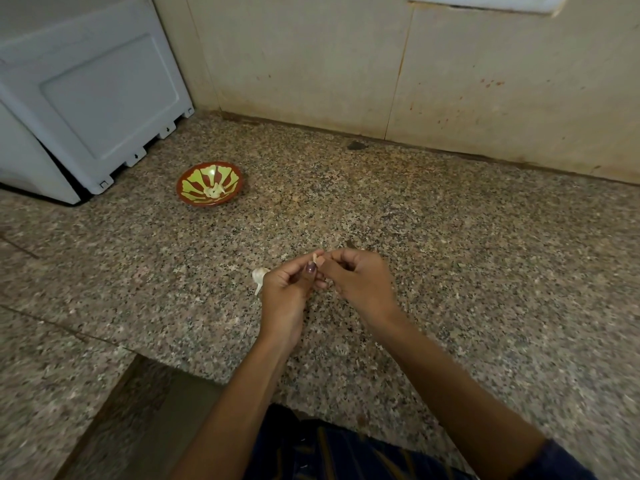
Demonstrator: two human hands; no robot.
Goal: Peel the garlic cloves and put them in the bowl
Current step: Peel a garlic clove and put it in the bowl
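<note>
My left hand (285, 289) and right hand (360, 282) meet over the speckled counter (450, 254), fingers pinching one garlic clove (316, 256). A garlic bulb (259, 276) lies beside my left hand. The bowl (209, 183), holding peeled cloves, sits well apart near a white appliance (86, 98).

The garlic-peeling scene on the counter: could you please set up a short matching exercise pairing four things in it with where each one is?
Things:
1. bowl
2. garlic clove
3. garlic bulb
4. white appliance

Places:
A. pinched between the fingertips of the left hand and right hand
B. standing at the far left of the counter, against the wall
C. on the counter beside the white appliance, peeled cloves inside
D. lying on the counter just left of the left hand

Pairs: 1-C, 2-A, 3-D, 4-B
</note>
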